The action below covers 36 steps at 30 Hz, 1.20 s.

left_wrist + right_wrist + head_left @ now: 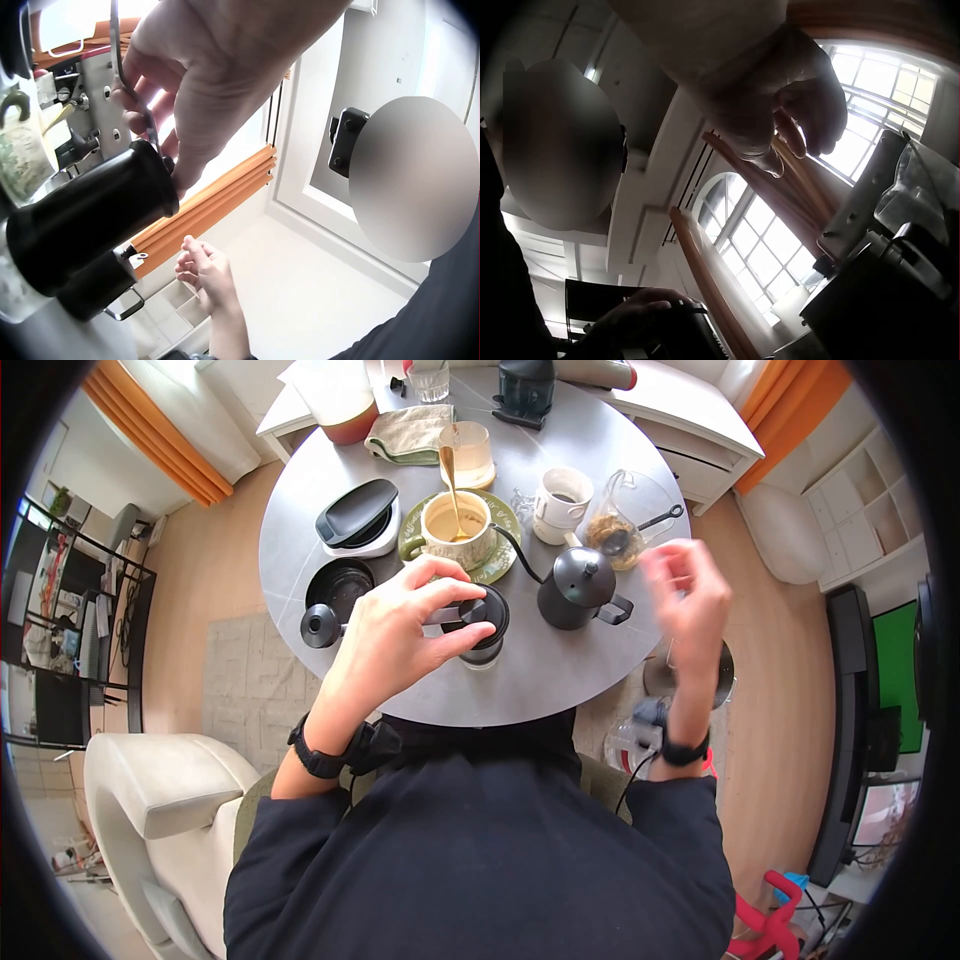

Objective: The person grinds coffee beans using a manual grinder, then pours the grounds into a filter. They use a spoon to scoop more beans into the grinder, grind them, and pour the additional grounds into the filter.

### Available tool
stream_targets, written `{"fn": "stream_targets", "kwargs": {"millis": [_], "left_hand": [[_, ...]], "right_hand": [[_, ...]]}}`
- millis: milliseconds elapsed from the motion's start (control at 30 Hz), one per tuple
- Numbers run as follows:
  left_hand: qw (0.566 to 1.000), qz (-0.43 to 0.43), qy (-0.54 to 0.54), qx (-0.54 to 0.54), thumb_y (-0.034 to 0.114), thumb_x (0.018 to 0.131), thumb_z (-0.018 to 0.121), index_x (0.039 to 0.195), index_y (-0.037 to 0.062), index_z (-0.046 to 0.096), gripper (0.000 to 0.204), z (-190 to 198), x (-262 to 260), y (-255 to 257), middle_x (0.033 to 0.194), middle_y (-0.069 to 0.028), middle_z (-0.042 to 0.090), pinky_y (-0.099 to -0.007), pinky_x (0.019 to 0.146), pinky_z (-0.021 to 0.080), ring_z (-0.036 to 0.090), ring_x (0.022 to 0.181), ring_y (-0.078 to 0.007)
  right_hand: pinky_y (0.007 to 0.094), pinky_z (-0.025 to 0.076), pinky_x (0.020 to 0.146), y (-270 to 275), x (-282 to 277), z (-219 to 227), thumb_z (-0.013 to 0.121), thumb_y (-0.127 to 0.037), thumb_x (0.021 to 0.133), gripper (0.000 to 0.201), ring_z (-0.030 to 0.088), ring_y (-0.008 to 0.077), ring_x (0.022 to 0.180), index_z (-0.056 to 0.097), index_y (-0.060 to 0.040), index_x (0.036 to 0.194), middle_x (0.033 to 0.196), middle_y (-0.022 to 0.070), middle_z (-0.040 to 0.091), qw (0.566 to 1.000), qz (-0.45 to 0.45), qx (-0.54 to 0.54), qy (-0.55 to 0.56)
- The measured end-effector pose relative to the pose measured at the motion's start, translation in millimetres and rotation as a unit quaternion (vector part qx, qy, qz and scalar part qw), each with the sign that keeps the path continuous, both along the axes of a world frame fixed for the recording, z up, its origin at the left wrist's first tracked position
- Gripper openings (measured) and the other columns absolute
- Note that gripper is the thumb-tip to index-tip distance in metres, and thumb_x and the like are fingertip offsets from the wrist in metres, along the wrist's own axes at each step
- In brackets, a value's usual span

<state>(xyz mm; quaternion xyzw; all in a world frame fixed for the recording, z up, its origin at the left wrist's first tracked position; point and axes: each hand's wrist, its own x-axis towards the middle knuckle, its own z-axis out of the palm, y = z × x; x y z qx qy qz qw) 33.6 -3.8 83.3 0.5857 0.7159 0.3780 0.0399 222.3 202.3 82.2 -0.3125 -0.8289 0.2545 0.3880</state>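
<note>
My left hand point(400, 620) pinches the centre of the crank on top of a black hand grinder point(487, 645); the crank's round knob point(320, 627) sticks out to the left. Seen from the left wrist, the hand point(202, 82) lies at the lid end of the black cylinder point(94, 217), beside the metal crank arm point(135, 94). Blurred and raised right of the black gooseneck kettle point(582, 585), my right hand point(690, 595) has loosely bent fingers and holds nothing. The right wrist view shows that hand point(802, 97) above the dark kettle point(877, 307).
A patterned cup point(458, 530) with a gold spoon stands on a green plate point(500, 565). Around it are a scale point(375, 540), a black bowl point(340, 585), a white mug point(560, 510), a glass vessel point(640, 500) lying tilted, and a carafe point(345, 420) farther back.
</note>
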Motion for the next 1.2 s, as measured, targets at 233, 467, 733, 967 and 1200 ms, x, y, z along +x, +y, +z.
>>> {"fn": "stream_targets", "kwargs": {"millis": [233,467,733,967,1200], "left_hand": [[0.980,0.070,0.126,0.137,0.015,0.063,0.084,0.100,0.0108,0.070,0.040,15,13,-21,0.099,-0.0067,0.063,-0.0325,0.069,0.052,0.061,0.084,-0.0224],[0.936,0.342,-0.072,0.043,0.024,0.082,0.076,0.098,0.0024,0.069,0.028,-10,-27,-80,0.053,0.0029,0.046,-0.0212,0.046,0.035,0.041,0.049,-0.0039],[0.956,0.144,-0.235,-0.106,0.028,0.092,0.062,0.106,-0.0002,0.065,0.031,19,-90,-7,0.067,0.0012,0.057,-0.0195,0.047,0.039,0.049,0.054,-0.0032],[0.939,-0.094,-0.140,-0.299,0.029,0.094,0.059,0.123,0.0005,0.058,0.040,55,-69,123,0.084,-0.0042,0.064,-0.0214,0.063,0.051,0.062,0.068,-0.0076],[0.880,-0.375,0.064,-0.285,0.024,0.085,0.066,0.103,-0.0002,0.059,0.031,67,56,91,0.081,-0.0196,0.063,-0.0417,0.074,0.051,0.064,0.080,-0.0340]], "right_hand": [[0.0389,0.047,0.091,-86,-50,-65,0.084,-0.028,0.066,0.076,0.058,0.0331,0.107,0.047,-0.0013,0.127,0.115,0.0172,0.058,0.966,0.257,-0.020,0.023],[0.0374,0.052,0.078,-93,-60,-91,0.084,-0.022,0.068,0.063,0.063,0.0309,0.091,0.051,-0.0012,0.119,0.102,0.0143,0.062,0.968,0.239,-0.051,0.060],[0.0352,0.053,0.074,-93,-62,-95,0.083,-0.019,0.070,0.062,0.064,0.0260,0.087,0.051,-0.0043,0.121,0.099,0.0113,0.060,0.958,0.259,-0.070,0.105],[0.0377,0.053,0.071,-93,-61,-91,0.081,-0.021,0.073,0.060,0.064,0.0276,0.086,0.050,-0.0045,0.121,0.098,0.0119,0.059,0.956,0.260,-0.078,0.108],[0.0361,0.051,0.072,-86,-57,-105,0.081,-0.021,0.073,0.062,0.064,0.0305,0.083,0.048,-0.0021,0.122,0.101,0.0160,0.061,0.950,0.306,0.014,0.055]]}}
